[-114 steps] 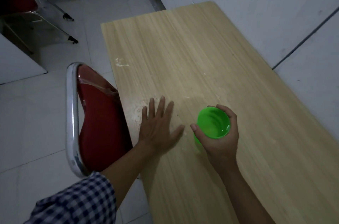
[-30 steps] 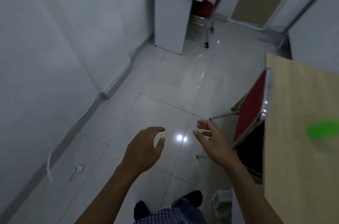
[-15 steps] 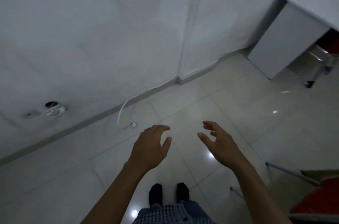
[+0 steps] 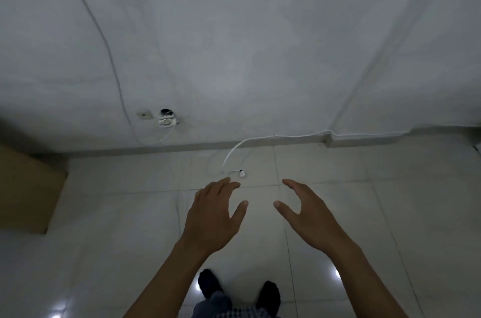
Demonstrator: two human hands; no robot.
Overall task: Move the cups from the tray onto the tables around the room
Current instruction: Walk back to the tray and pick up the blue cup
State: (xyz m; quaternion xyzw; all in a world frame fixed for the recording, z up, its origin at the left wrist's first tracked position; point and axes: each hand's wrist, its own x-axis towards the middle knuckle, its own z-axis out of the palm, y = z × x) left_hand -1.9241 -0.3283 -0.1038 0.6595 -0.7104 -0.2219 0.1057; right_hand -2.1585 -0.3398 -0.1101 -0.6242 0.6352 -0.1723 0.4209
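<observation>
No cup and no tray appear in the head view. My left hand (image 4: 214, 216) is held out in front of me over the tiled floor, fingers relaxed and spread, holding nothing. My right hand (image 4: 308, 213) hovers beside it at the same height, palm turned inward, fingers straight and also holding nothing. The two hands are apart, with a gap of floor between the thumbs.
A white wall (image 4: 247, 44) stands straight ahead with a socket and hole (image 4: 166, 120) low on it. A white cable (image 4: 250, 143) runs along the skirting onto the floor. A wooden tabletop corner (image 4: 26, 195) juts in at the left edge. My feet (image 4: 208, 284) show below.
The view has swung left from the wooden table with the green cup, past the white desk, to the bare wall. Both hands stay raised and hold nothing; another tabletop corner has come in at left.
</observation>
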